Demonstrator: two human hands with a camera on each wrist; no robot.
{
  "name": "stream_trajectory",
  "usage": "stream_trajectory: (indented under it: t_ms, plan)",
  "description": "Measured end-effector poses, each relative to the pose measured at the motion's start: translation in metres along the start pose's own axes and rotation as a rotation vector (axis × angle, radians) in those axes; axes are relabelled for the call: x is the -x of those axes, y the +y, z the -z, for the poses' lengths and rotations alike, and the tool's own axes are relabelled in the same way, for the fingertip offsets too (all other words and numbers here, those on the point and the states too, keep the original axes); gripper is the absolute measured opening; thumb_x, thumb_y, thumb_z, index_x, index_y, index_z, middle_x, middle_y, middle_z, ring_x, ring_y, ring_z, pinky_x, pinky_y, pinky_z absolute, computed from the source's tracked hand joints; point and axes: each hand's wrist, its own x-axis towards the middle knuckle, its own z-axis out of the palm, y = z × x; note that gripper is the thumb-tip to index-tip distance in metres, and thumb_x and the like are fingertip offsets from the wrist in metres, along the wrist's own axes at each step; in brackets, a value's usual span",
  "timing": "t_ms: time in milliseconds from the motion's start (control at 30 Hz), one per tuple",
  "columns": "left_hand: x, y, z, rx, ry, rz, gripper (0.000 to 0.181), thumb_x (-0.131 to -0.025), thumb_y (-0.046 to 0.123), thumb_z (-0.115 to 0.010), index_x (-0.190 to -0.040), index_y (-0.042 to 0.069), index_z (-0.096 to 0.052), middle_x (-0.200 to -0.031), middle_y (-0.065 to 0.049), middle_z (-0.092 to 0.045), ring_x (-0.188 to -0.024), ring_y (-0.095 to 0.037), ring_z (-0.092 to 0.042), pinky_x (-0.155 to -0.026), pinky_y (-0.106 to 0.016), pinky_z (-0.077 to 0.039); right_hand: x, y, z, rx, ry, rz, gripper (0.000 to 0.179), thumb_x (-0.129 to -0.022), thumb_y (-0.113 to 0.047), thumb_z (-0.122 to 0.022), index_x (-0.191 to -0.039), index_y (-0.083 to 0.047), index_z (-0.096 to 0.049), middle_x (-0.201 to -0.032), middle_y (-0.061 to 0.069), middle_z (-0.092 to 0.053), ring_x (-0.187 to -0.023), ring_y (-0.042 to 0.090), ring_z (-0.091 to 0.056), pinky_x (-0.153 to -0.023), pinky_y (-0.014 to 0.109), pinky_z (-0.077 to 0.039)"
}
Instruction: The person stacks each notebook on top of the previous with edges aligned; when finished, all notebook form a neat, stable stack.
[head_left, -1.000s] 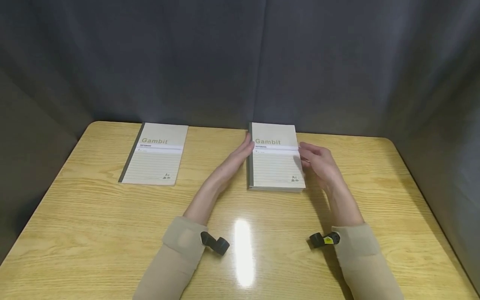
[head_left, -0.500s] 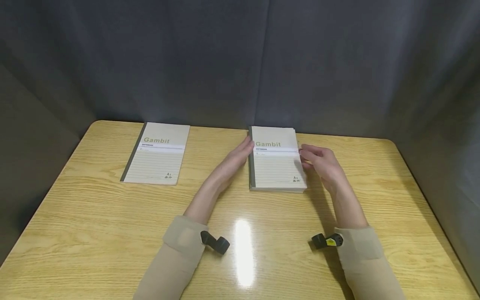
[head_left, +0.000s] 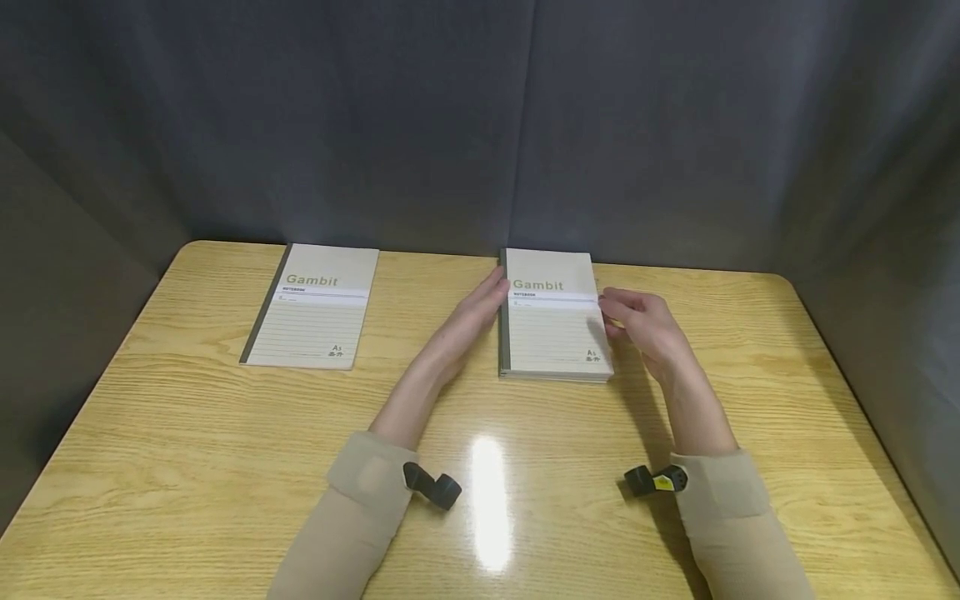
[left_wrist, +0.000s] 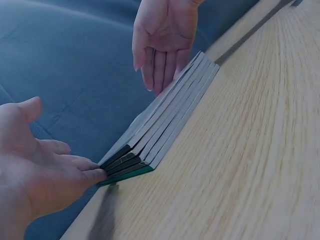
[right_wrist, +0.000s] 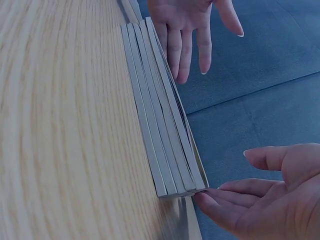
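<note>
A stack of several notebooks (head_left: 557,329) with pale covers and dark spines lies flat near the table's far edge. Its page edges show in the left wrist view as layered notebooks (left_wrist: 172,112). Along the spine side, my left hand (head_left: 468,321) presses with straight fingers; the fingertips (left_wrist: 95,172) meet the spines. My right hand (head_left: 651,329) is at the opposite long side, its fingertips (right_wrist: 207,195) touching the page edges. Neither hand curls round the stack. A separate notebook (head_left: 315,312), marked Gambit like the top one, lies flat to the left, apart from both hands.
The wooden table (head_left: 202,467) has rounded far corners. A dark grey curtain (head_left: 360,125) hangs behind it and at both sides. Small black cameras sit on both wrists, the left wrist camera (head_left: 433,486) and the right wrist camera (head_left: 654,480).
The top notebooks in the stack have shifted slightly and the stack's edges line up more evenly. My right hand has moved a little to the right; the left hand stays nearly in place.
</note>
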Motion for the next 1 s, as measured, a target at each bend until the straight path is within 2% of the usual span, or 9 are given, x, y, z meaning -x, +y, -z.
stream_trajectory:
  t_ms: [300,433,633,800,1000]
  plan:
    - [-0.0039,-0.004,-0.0006,0.036,-0.014,-0.04,0.07,-0.108,0.051,-0.038,-0.167,0.024,-0.012,-0.176,0.009,-0.008,-0.162,-0.01,-0.005,-0.134,-0.035,-0.012,0.0,-0.0004,0.0002,0.002,-0.009,0.001,0.061,-0.108,-0.023,-0.051,-0.159,0.004,-0.03,-0.168,0.016,-0.031,-0.151,0.029,-0.041,-0.126,0.042,-0.038]
    - [-0.0048,-0.0042,-0.0005,0.092,-0.013,-0.06,0.069,-0.109,0.048,-0.037,-0.167,0.02,-0.012,-0.176,0.005,-0.009,-0.162,-0.011,-0.009,-0.134,-0.035,-0.012,0.0004,-0.0004,0.0013,-0.006,-0.019,0.001,0.063,-0.108,-0.024,-0.05,-0.16,0.004,-0.027,-0.168,0.017,-0.03,-0.151,0.028,-0.041,-0.127,0.042,-0.037]
    - [-0.004,-0.0038,-0.0015,0.2,-0.036,-0.009,0.073,-0.109,0.048,-0.038,-0.167,0.013,-0.01,-0.176,-0.002,-0.009,-0.163,-0.018,-0.012,-0.135,-0.036,-0.013,0.0003,0.0019,0.0019,-0.033,-0.047,-0.025,0.067,-0.109,-0.027,-0.048,-0.162,0.003,-0.02,-0.17,0.018,-0.027,-0.153,0.029,-0.037,-0.128,0.043,-0.034]
    - [-0.0022,-0.0037,-0.0027,0.198,-0.06,0.005,0.075,-0.109,0.05,-0.037,-0.167,0.012,-0.007,-0.176,-0.002,-0.005,-0.164,-0.019,-0.008,-0.135,-0.036,-0.011,-0.0005,0.0029,0.0012,-0.034,-0.068,-0.036,0.069,-0.109,-0.032,-0.046,-0.163,0.002,-0.018,-0.17,0.017,-0.026,-0.152,0.028,-0.036,-0.129,0.045,-0.033]
    - [-0.001,-0.0049,-0.0026,0.184,-0.055,0.02,0.08,-0.107,0.053,-0.038,-0.167,0.011,-0.005,-0.176,-0.005,-0.002,-0.164,-0.02,-0.007,-0.135,-0.036,-0.012,-0.0027,0.0029,-0.0013,-0.062,-0.077,-0.032,0.063,-0.111,-0.024,-0.04,-0.162,0.004,-0.016,-0.168,0.022,-0.029,-0.153,0.033,-0.036,-0.13,0.046,-0.031]
